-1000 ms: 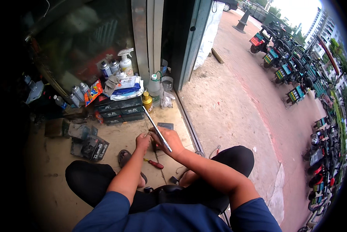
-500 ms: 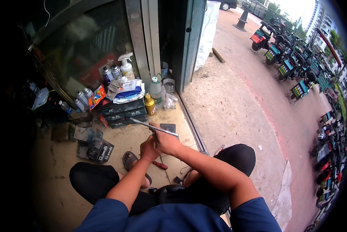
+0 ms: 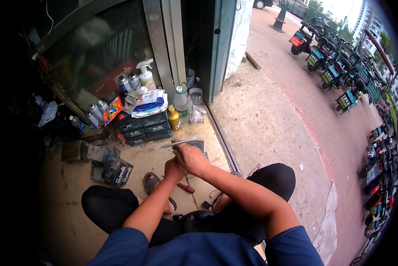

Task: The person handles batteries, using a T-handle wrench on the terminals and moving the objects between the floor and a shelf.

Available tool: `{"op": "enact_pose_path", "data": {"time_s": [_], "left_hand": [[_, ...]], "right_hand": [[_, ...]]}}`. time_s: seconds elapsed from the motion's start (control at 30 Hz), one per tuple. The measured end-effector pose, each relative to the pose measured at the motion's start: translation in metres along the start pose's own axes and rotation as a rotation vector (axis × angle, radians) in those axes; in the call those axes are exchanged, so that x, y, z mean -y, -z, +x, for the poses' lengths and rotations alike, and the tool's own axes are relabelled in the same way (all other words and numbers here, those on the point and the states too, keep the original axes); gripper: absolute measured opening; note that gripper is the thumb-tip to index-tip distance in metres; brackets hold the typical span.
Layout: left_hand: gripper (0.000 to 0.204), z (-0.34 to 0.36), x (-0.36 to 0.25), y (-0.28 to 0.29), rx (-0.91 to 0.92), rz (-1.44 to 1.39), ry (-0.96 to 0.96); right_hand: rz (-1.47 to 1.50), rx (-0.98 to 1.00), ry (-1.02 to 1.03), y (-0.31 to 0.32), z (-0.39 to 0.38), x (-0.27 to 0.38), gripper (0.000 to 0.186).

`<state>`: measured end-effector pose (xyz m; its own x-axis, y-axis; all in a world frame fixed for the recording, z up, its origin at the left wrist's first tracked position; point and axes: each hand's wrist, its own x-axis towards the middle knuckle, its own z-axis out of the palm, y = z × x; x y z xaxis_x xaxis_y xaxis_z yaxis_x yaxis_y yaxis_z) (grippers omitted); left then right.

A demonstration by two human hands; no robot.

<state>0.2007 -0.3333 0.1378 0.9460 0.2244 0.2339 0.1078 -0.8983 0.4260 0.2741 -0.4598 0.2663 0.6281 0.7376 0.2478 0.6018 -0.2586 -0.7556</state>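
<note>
My right hand (image 3: 193, 158) is closed at the long, thin metal rod (image 3: 193, 138), which is smeared by motion and sticks out past the fingers on both sides. Just below and to the left, my left hand (image 3: 174, 170) is closed against the right one. Whatever it grips is hidden behind the fingers. Partly behind the right hand, a dark grey flat piece (image 3: 198, 145) lies on the tiles. A red-handled tool (image 3: 186, 188) rests on the floor below my hands, between my feet.
Stacked dark boxes (image 3: 146, 130) carry spray cans, a white spray bottle (image 3: 146, 74) and packets. Beside them stand a gold bottle (image 3: 173, 118) and a clear jug (image 3: 181, 103). Dirty battery-like blocks (image 3: 115, 171) sit at left. A door track (image 3: 225, 144) runs at right; parked scooters (image 3: 327, 75) stand outside.
The metal rod has swung round: its left end was higher and its right end lower; now it slants up to the right. Both hands stay together in nearly the same place.
</note>
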Motion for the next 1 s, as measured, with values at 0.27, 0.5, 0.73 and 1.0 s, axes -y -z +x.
{"op": "enact_pose_path", "data": {"time_s": [0.27,0.5,0.73,1.0], "left_hand": [[0.019,0.004,0.004,0.006,0.026,0.132,0.068],[0.021,0.01,0.0,0.017,0.115,-0.032,0.128],[0.03,0.018,-0.005,0.025,0.151,-0.078,0.071],[0.028,0.021,-0.018,0.034,0.122,-0.164,0.086]], "right_hand": [[-0.085,0.044,-0.01,0.002,0.0,0.008,0.024],[-0.041,-0.006,-0.115,0.013,0.004,0.011,0.021],[-0.044,-0.052,-0.109,0.019,0.007,0.013,0.021],[-0.031,-0.051,-0.18,0.022,0.005,0.006,0.019]]}}
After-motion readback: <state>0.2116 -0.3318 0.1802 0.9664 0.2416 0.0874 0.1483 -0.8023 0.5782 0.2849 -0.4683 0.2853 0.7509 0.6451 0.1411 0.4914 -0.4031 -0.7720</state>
